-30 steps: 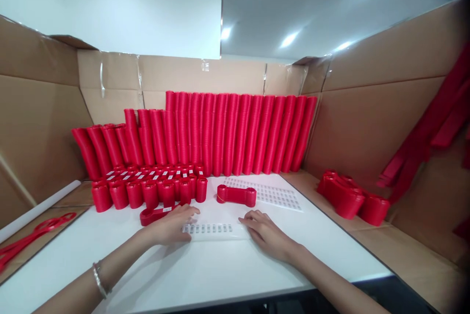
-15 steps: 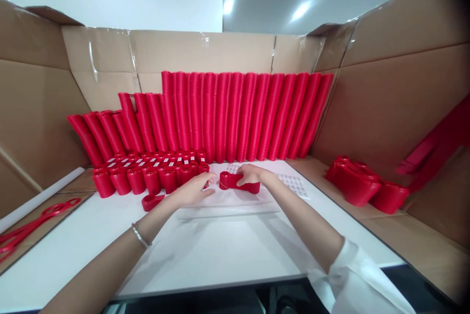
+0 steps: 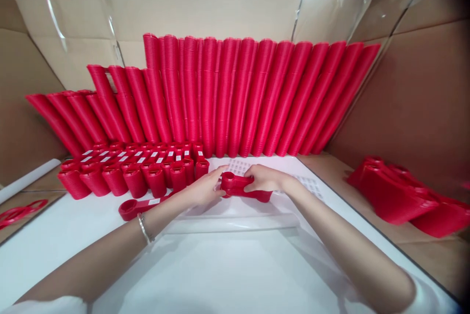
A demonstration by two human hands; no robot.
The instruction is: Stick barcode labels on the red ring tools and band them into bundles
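Note:
A small stack of red pieces with rounded ends and a narrower middle (image 3: 235,183) lies on the white work surface. My right hand (image 3: 262,178) is closed over its right part, thumb in front and fingers behind. My left hand (image 3: 207,188) curves round its left end, thumb and fingertips against it. Beneath my left forearm lies another red piece with a rounded end and a white label (image 3: 132,209). Several short red stacks with white labels (image 3: 135,182) stand in rows to the left of my hands.
Tall red stacks (image 3: 242,99) lean along the back cardboard wall (image 3: 205,8). Printed label sheets (image 3: 308,186) lie behind my right hand. More red stacks (image 3: 398,191) sit on cardboard at the right. A white roll (image 3: 29,177) and red loops (image 3: 18,213) are at the left.
My left hand has moved right and closed on the left end of the red stack, which my right hand still holds. The view has moved closer and tilted down.

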